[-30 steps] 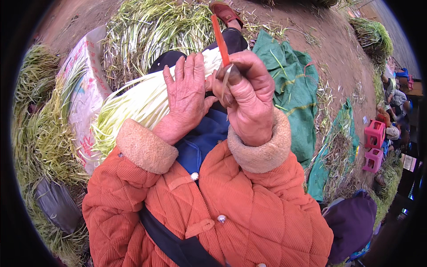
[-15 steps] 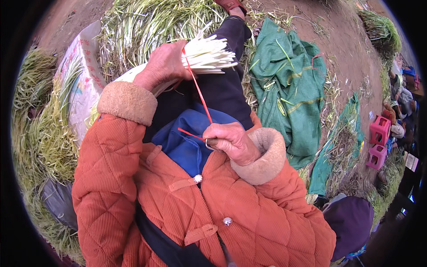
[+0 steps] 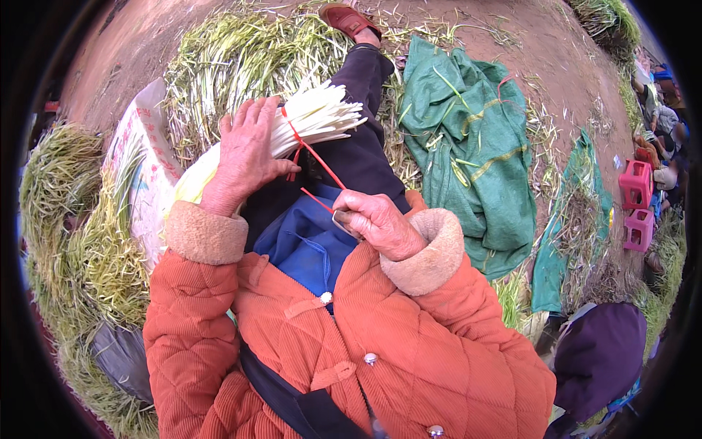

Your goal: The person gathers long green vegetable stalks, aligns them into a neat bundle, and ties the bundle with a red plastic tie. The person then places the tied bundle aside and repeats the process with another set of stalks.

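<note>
My left hand (image 3: 240,152) grips a long bundle of white and pale-green shoots (image 3: 318,115) that lies slantwise over my dark trousers, its cut ends toward the upper right. A red tie (image 3: 322,164) crosses the bundle beside my left fingers and stretches down to my right hand (image 3: 373,225), whose fingers are closed on it in front of my blue garment (image 3: 300,238). A short red end sticks out toward the upper left from that hand. Something small and greyish shows at the right thumb; I cannot make out what it is.
Loose leafy shoots (image 3: 227,55) are heaped ahead and at left, beside a pale printed sack (image 3: 146,183). A crumpled green sack (image 3: 468,190) lies at right on the dirt ground. Farther right are pink stools (image 3: 635,183), several people (image 3: 662,121) and a purple cloth (image 3: 596,351).
My right hand has come down from the bundle toward my body, drawing the red tie out. My left hand, earlier spread over the shoots, now grips them.
</note>
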Motion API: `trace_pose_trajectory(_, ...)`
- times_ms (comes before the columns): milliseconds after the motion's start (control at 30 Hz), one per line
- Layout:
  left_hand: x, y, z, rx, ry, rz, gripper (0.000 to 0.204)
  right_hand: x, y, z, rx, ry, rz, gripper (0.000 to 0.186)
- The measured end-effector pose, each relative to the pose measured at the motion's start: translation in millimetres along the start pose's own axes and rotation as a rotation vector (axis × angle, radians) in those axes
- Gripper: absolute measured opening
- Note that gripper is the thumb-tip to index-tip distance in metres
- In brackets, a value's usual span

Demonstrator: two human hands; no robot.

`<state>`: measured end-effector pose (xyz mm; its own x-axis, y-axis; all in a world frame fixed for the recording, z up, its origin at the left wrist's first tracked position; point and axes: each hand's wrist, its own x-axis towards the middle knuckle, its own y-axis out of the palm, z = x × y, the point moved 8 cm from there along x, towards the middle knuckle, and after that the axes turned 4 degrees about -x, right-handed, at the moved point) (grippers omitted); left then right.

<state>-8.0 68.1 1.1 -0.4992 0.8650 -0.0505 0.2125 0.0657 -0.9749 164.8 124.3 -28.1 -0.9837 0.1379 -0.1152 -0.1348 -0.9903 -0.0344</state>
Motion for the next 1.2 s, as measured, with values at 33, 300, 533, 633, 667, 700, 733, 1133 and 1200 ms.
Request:
trace_pose_trajectory(33, 1.0, 6.0, -4.5, 0.013, 0.002, -0.010, 0.118, 3.2, -1.7, 3.5, 0.080, 0.000, 0.001, 0.003)
trace_pose_trajectory(300, 30.6, 25.3, 1.0, 0.031, -0.072, -0.129, 0.095, 39.1, -33.4, 36.5, -0.770, -0.218, -0.454, 0.018)
trace_pose_trajectory(533, 46.1, 40.5, 20.8, -0.180, -0.051, 0.001, 0.075, 56.5, -15.1, 22.3, -1.006, -0.313, -0.240, 0.012)
trace_pose_trajectory(633, 56.4, 47.6, 31.7, -0.218, -0.004, 0.038, 0.066, 54.2, -6.1, 16.2, -1.103, -0.330, -0.146, 0.004)
trace_pose_trajectory(667, 62.8, 55.0, 40.4, -0.269, -0.042, 0.138, 0.064, 54.7, -0.6, 11.0, -1.129, -0.325, -0.086, 0.005)
trace_pose_trajectory(700, 66.5, 60.5, 43.0, -0.347, -0.032, 0.216, 0.063, 54.4, 2.3, 4.4, -1.091, -0.268, -0.066, 0.005)
trace_pose_trajectory(733, 70.4, 58.2, 45.1, -0.356, -0.012, 0.204, 0.061, 56.9, 4.1, -2.7, -1.084, -0.230, -0.064, 0.004)
trace_pose_trajectory(1133, 70.8, 42.0, 28.3, -0.557, 0.014, 0.670, 0.097, 24.2, -13.6, -18.1, -0.715, -0.211, -0.081, 0.023)
trace_pose_trajectory(1200, 71.5, 51.1, 27.1, -0.760, -0.022, 0.729, 0.096, 20.2, -54.7, -20.9, -0.288, -0.138, -0.367, 0.039)
